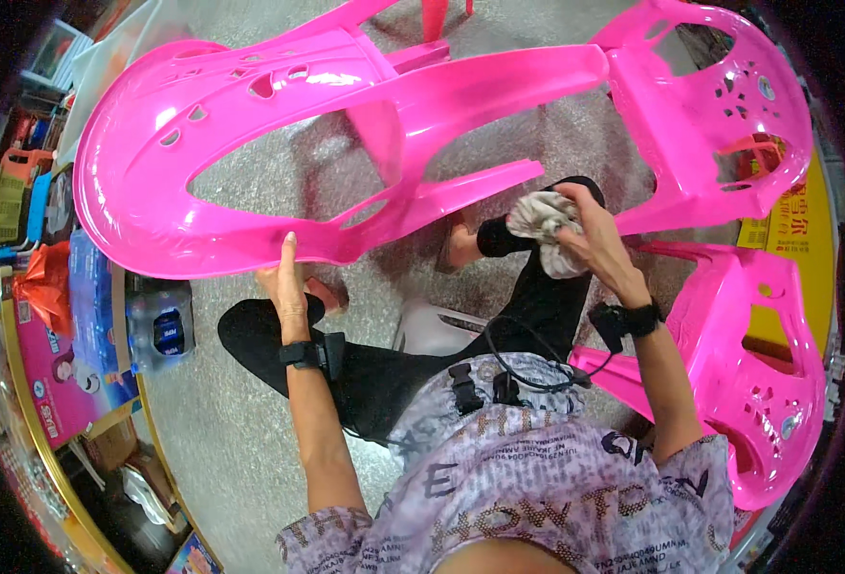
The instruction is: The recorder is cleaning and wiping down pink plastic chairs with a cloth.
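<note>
A large pink plastic chair point(121, 182) lies tipped over in front of me, its rounded back toward the left and its legs pointing right. My left hand point(286, 287) is closed on the chair's near edge, one finger stretched along the pink plastic. In my right hand point(596, 239) is a crumpled whitish cloth point(540, 216), bunched in the fingers above my right knee. The cloth is apart from the chair, just right of its nearer leg. Part of my left hand's grip is hidden under the rim.
Two more pink chairs, one at the upper right point(671, 143) and another at the lower right point(719, 364), stand beside me. A pale plastic stool point(438, 330) shows between my legs. Bottles point(168, 330), a red bag point(47, 287) and shelves line the left; a yellow box point(793, 234) is far right.
</note>
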`<control>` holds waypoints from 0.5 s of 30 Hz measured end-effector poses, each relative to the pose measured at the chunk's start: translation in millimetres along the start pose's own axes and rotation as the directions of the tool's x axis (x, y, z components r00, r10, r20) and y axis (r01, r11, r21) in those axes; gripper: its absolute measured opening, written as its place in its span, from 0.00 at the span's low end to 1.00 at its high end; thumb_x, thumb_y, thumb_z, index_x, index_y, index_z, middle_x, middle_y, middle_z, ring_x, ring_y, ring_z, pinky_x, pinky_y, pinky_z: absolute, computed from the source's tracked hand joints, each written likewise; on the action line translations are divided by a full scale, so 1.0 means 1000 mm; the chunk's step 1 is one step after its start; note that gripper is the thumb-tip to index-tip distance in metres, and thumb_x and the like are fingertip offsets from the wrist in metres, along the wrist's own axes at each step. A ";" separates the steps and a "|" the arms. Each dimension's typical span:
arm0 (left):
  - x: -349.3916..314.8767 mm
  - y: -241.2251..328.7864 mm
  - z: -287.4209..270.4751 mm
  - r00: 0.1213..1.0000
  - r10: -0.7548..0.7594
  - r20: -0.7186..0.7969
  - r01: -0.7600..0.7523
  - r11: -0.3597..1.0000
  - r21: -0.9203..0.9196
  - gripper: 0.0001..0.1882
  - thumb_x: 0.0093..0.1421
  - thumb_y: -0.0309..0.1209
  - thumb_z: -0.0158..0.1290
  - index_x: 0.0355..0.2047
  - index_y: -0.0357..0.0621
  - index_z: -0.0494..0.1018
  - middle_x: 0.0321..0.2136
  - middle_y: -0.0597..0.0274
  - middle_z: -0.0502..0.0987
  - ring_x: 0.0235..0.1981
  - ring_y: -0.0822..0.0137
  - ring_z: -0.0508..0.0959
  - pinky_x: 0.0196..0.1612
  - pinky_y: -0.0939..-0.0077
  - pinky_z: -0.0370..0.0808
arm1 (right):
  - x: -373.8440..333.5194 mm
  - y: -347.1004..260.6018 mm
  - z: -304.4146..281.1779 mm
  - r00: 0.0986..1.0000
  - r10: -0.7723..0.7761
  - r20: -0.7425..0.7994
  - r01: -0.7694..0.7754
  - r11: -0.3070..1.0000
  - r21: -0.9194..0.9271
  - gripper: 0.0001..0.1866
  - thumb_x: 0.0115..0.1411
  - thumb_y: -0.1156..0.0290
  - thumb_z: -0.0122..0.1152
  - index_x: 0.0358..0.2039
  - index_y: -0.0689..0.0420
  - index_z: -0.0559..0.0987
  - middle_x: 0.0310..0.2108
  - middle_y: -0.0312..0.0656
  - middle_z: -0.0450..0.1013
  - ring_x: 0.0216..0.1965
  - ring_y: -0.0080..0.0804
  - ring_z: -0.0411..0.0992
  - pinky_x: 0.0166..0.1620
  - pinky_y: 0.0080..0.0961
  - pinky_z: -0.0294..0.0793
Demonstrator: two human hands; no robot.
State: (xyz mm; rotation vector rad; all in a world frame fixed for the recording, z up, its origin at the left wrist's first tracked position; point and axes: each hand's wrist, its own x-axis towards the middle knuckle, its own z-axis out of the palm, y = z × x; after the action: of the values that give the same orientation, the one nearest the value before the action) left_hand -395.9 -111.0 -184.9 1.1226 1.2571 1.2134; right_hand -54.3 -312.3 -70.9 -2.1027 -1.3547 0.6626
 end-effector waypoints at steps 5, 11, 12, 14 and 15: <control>0.002 0.011 0.011 0.998 0.061 0.018 -0.060 0.997 -0.041 0.11 0.54 0.25 0.52 0.38 0.34 0.70 0.35 0.61 0.72 0.36 0.70 0.71 0.43 0.74 0.68 | 0.018 0.014 0.038 0.999 -0.019 0.050 0.015 0.996 0.086 0.24 0.46 0.71 0.57 0.45 0.62 0.64 0.38 0.54 0.70 0.42 0.47 0.71 0.45 0.33 0.69; 0.012 0.012 0.005 0.992 0.095 -0.078 -0.101 0.991 -0.085 0.18 0.51 0.22 0.52 0.44 0.33 0.67 0.39 0.59 0.71 0.38 0.66 0.71 0.47 0.72 0.67 | 0.043 0.050 0.091 0.991 0.105 0.079 -0.113 0.986 0.118 0.25 0.46 0.71 0.59 0.45 0.60 0.64 0.37 0.55 0.71 0.42 0.52 0.70 0.45 0.37 0.68; 0.016 0.011 -0.002 0.991 0.101 -0.088 -0.111 0.986 -0.125 0.19 0.51 0.23 0.52 0.44 0.35 0.67 0.38 0.60 0.72 0.38 0.68 0.72 0.43 0.75 0.69 | 0.052 0.059 0.100 0.996 0.047 0.080 -0.058 0.989 0.133 0.25 0.46 0.71 0.59 0.45 0.61 0.64 0.38 0.55 0.70 0.43 0.51 0.69 0.46 0.36 0.68; 0.031 0.017 -0.017 0.984 0.129 -0.126 -0.143 0.984 -0.110 0.15 0.49 0.22 0.51 0.40 0.33 0.69 0.36 0.59 0.72 0.36 0.68 0.72 0.43 0.74 0.69 | 0.066 0.066 0.107 0.996 0.018 0.092 -0.032 0.988 0.152 0.25 0.46 0.71 0.59 0.45 0.61 0.64 0.38 0.55 0.70 0.43 0.50 0.69 0.46 0.36 0.67; 0.040 0.022 -0.032 0.986 0.105 -0.131 -0.121 0.985 -0.120 0.15 0.49 0.22 0.50 0.39 0.33 0.69 0.35 0.60 0.72 0.35 0.69 0.72 0.42 0.74 0.69 | 0.078 0.066 0.114 0.994 0.057 0.093 -0.073 0.980 0.187 0.25 0.46 0.70 0.60 0.45 0.62 0.64 0.39 0.55 0.69 0.44 0.49 0.68 0.46 0.36 0.67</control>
State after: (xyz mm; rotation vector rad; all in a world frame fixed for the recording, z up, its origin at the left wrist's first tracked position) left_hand -430.4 -71.5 -166.2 1.0500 1.2028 1.4473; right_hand -57.3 -242.2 -206.6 -1.9921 -1.2201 0.8843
